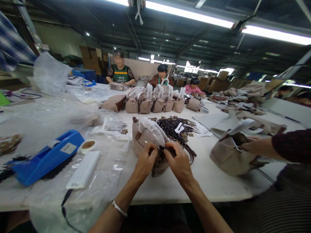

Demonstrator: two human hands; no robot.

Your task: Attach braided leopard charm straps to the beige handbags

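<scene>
A beige handbag (138, 145) with white-wrapped handles (152, 126) stands on the table in front of me. At its near side my left hand (147, 158) is closed in a pinch. My right hand (178, 159) pinches close beside it, and both sets of fingertips meet at a dark beaded charm (157, 160) that hangs against the bag. The exact piece under the fingertips is too small to make out. Behind the bag lies a pile of black beaded charms (170, 129) with bronze-coloured ends. A brown strap (191, 153) curls out on the bag's right.
Left are a blue tape dispenser (51, 155), a tape roll (87, 146), a white power bank (84, 170) and plastic bags (55, 113). Finished-looking handbags (159, 103) stand in a row behind. At right, a co-worker's arm (264, 147) reaches into another handbag (223, 155). Other people sit across the table.
</scene>
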